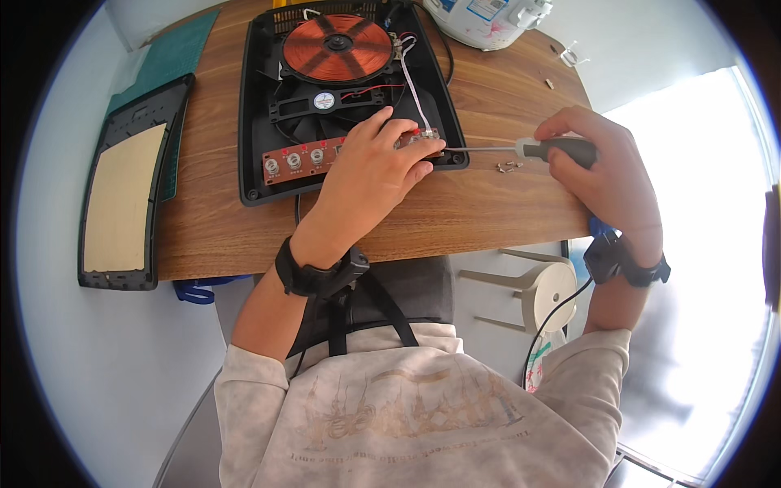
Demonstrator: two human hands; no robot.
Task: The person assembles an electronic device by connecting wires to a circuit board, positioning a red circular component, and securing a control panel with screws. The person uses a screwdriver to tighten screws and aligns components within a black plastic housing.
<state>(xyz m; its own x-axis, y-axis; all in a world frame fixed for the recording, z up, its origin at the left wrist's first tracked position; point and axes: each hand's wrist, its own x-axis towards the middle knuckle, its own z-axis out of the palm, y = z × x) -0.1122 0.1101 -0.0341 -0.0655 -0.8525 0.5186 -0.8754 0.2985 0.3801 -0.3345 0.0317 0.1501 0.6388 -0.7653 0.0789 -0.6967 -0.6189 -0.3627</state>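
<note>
Near the desk's front edge, the red control board is being pressed flat by the left hand, while a screwdriver is being gripped horizontally by the right hand.

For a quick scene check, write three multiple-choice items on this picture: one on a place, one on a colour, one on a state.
1. Where does the left hand rest?
A. on the red control board
B. on the green mat
C. on the white stool

2. What colour is the round coil in the opened cooker?
A. blue
B. copper-orange
C. white

3. How is the screwdriver held?
A. lying loose on the table
B. upright in the left hand
C. gripped in the right hand, shaft pointing toward the board

Key: 1 A, the fingers press the board at the cooker's front edge; 2 B, the windings shine copper-orange; 3 C, the right hand closes round the handle.
</note>
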